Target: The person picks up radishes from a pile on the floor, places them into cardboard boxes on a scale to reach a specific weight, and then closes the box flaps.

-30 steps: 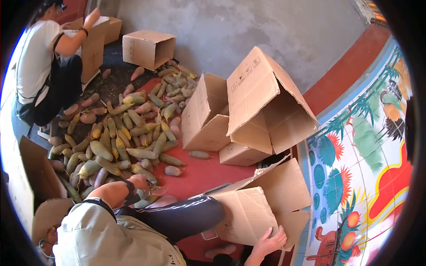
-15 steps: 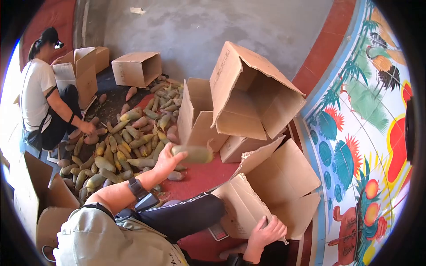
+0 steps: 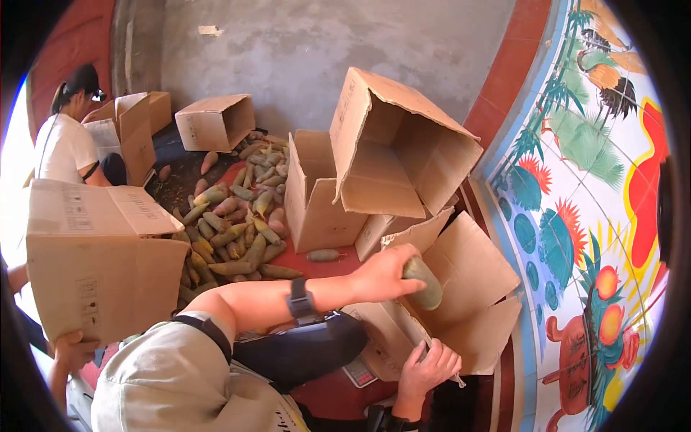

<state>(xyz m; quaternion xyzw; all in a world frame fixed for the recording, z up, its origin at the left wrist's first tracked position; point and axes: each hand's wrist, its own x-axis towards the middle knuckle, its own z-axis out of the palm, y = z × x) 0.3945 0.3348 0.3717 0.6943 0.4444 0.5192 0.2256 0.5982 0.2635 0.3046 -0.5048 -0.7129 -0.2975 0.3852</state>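
Note:
My left hand (image 3: 385, 273), with a dark band on its wrist, is closed around a thick green radish (image 3: 425, 285). It holds the radish over the near edge of an open cardboard box (image 3: 471, 266) at the right. My right hand (image 3: 430, 369) grips the front flap (image 3: 389, 327) of that same box, fingers curled over its upper edge. A large pile of green and pinkish radishes (image 3: 230, 234) lies on the floor beyond my left arm. One single radish (image 3: 325, 255) lies apart on the red floor covering.
More cardboard boxes stand behind, one tilted box (image 3: 403, 144) resting on others. A person's hand (image 3: 72, 351) holds a large box (image 3: 108, 266) at left, hiding part of the pile. Another person (image 3: 68, 144) crouches farther back. A painted tile wall (image 3: 554, 252) borders the right.
My left hand has carried the radish from beside the pile rightward to the box. My right hand stays on the flap. A large box held by another person has come up at left.

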